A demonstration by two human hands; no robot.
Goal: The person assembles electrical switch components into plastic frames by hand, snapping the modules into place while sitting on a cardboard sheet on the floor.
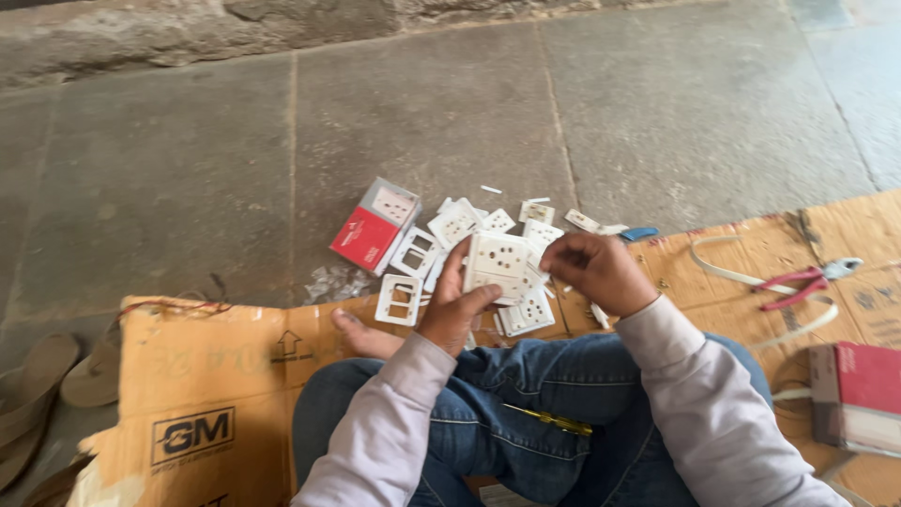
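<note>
Two hands are pinching one white square plastic socket plate (497, 265): left hand (457, 305) gripping its lower-left edge, right hand (593, 270) its right edge; seemingly light, stiff, brittle.

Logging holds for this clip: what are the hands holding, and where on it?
Both hold a white socket plate: left hand at its left edge, right hand at its right edge.

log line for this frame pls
left hand: holds white socket plate | right hand: at plate's right edge | floor: socket plates pile | lap: yellow screwdriver
</note>
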